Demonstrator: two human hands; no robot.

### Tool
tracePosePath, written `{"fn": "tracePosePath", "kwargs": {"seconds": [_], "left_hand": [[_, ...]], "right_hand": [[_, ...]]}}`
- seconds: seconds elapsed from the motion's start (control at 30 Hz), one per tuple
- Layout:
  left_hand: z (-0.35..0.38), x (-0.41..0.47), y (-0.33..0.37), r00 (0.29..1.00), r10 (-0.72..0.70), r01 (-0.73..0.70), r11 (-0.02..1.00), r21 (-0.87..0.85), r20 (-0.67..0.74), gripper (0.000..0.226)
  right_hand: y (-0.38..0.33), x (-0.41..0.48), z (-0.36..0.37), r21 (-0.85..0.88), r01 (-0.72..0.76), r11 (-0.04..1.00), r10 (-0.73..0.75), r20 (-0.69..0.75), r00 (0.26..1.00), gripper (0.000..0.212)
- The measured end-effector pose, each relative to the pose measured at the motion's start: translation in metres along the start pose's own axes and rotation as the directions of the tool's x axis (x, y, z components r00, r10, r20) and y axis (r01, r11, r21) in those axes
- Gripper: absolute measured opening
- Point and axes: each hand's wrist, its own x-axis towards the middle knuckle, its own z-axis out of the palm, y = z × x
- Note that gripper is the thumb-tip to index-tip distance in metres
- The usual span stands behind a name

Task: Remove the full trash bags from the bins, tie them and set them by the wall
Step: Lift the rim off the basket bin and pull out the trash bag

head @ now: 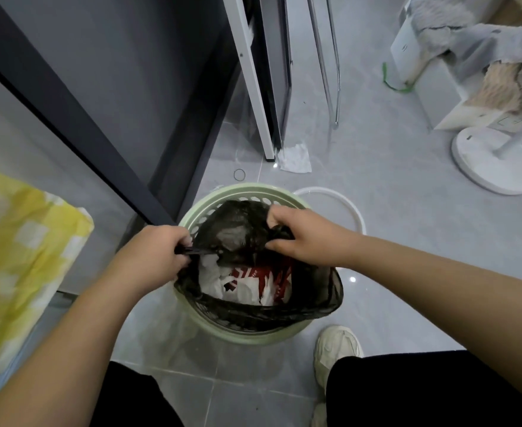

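From the head camera, a pale green round bin with a perforated wall stands on the grey tiled floor, just beside a dark cabinet edge; inside it sits a thin, translucent black trash bag, crinkled and slightly glossy, its near rim still draped over the bin's edge while its far rim is lifted and bunched toward the middle; white crumpled paper and red-and-white packaging show through the bag's open mouth. The left hand is closed in a fist round a twisted strand of the bag's left edge; the right hand is curled tight on a gathered fold of the bag's right edge, knuckles up. A white ring lies on the floor just behind the bin; a pale shoe stands near its right side; a yellow patterned cloth lies to the left.
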Motion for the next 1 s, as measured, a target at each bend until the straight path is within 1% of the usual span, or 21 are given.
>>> {"fn": "tracePosePath", "kwargs": {"seconds": [0.1,0.13,0.23,0.27,0.33,0.43,0.5,0.57,0.6,0.63,0.7,0.73,0.77,0.8,0.83,0.9,0.93,1.0], "left_hand": [[0.0,0.0,0.006,0.999,0.019,-0.022,0.994,-0.104,-0.028,0.021],[-0.002,0.0,0.007,0.999,0.017,-0.022,0.991,-0.134,-0.035,0.02],[-0.007,0.0,0.012,0.998,0.035,-0.045,0.983,-0.178,-0.058,0.018],[-0.009,-0.001,0.012,0.997,0.04,-0.05,0.981,-0.189,-0.06,0.017],[-0.011,-0.002,0.012,0.998,0.038,-0.05,0.978,-0.203,-0.059,0.016],[-0.013,-0.004,0.008,0.998,0.017,-0.03,0.969,-0.247,-0.057,0.015],[-0.013,-0.004,0.005,0.997,0.007,-0.026,0.961,-0.274,-0.071,0.014],[-0.012,-0.002,0.002,0.997,0.001,-0.025,0.948,-0.317,-0.074,0.014],[-0.01,0.0,0.0,0.997,-0.008,-0.018,0.929,-0.369,-0.071,0.015],[-0.008,0.001,-0.003,0.997,-0.027,-0.008,0.9,-0.436,-0.075,0.016],[-0.007,0.005,-0.013,0.986,-0.106,0.015,0.82,-0.572,-0.127,0.014],[-0.006,0.008,-0.02,0.973,-0.165,0.034,0.793,-0.609,-0.161,0.013],[-0.006,0.01,-0.027,0.959,-0.221,0.069,0.792,-0.606,-0.179,0.014],[-0.005,0.011,-0.033,0.949,-0.269,0.13,0.806,-0.578,-0.161,0.016],[-0.003,0.011,-0.039,0.945,-0.313,0.215,0.806,-0.551,-0.091,0.017],[0.005,0.009,-0.044,0.918,-0.373,0.384,0.749,-0.54,0.136,0.011],[0.01,0.008,-0.045,0.899,-0.38,0.435,0.723,-0.537,0.217,0.012],[0.015,0.009,-0.045,0.889,-0.372,0.457,0.689,-0.563,0.266,0.015]], "right_hand": [[-0.005,0.011,0.014,0.084,-0.007,0.996,0.005,0.018,1.0,0.022],[-0.007,0.015,0.018,0.122,-0.019,0.992,0.015,0.036,0.999,0.025],[-0.013,0.027,0.029,0.152,-0.018,0.988,0.003,0.099,0.995,0.06],[-0.016,0.033,0.034,0.146,-0.009,0.989,-0.008,0.114,0.993,0.066],[-0.021,0.047,0.045,0.152,0.025,0.988,-0.044,0.122,0.992,0.071],[-0.03,0.063,0.059,0.201,0.052,0.978,-0.079,0.13,0.988,0.064],[-0.035,0.07,0.064,0.234,0.052,0.971,-0.088,0.143,0.986,0.048],[-0.04,0.076,0.067,0.264,0.0,0.965,-0.047,0.169,0.984,0.026],[-0.041,0.079,0.068,0.266,-0.029,0.963,-0.02,0.18,0.983,0.019],[-0.043,0.081,0.069,0.263,-0.051,0.963,0.003,0.181,0.984,0.015],[-0.044,0.083,0.071,0.256,-0.101,0.962,0.057,0.175,0.983,0.016],[-0.044,0.083,0.072,0.26,-0.132,0.957,0.088,0.174,0.981,0.018],[-0.045,0.081,0.071,0.274,-0.158,0.949,0.113,0.173,0.978,0.02],[-0.045,0.08,0.071,0.294,-0.179,0.939,0.132,0.173,0.976,0.02],[-0.046,0.079,0.07,0.315,-0.189,0.93,0.14,0.17,0.975,0.019],[-0.048,0.076,0.067,0.341,-0.196,0.92,0.151,0.153,0.977,0.018],[-0.049,0.075,0.065,0.349,-0.199,0.916,0.159,0.139,0.977,0.021],[-0.048,0.073,0.061,0.359,-0.203,0.911,0.176,0.106,0.979,0.03]]}}
